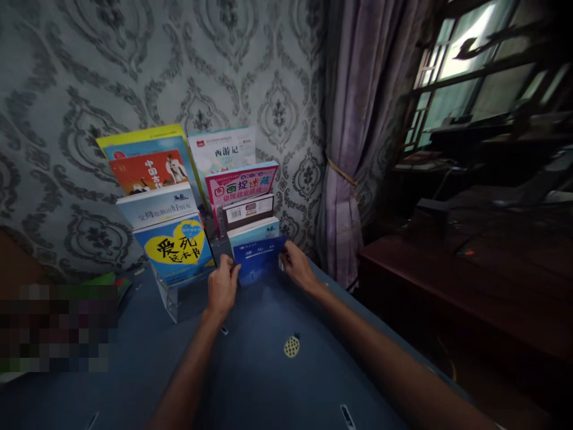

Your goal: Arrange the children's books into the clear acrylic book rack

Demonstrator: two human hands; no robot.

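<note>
A dark blue book [258, 260] stands at the front of the right-hand row, its cover towards me. My left hand [224, 283] grips its left edge, thumb on the cover. On the opposite edge my right hand [296, 266] is closed, fingers partly hidden behind the book. Just behind it rise a light blue book [253, 233], a dark-framed item with a barcode label [249, 211], a pink book [244, 186] and a white book [222, 149]. Left of my left hand, a blue book with a yellow heart [175, 248] fronts another row in a clear stand [167, 298].
The left row also has a pale book [156, 206], an orange book [150, 171] and a tall yellow-edged book [141, 136]. A patterned wall [286, 113] backs the blue surface [268, 382]. A tied curtain [347, 149] hangs right, beside a dark reddish table [447, 280].
</note>
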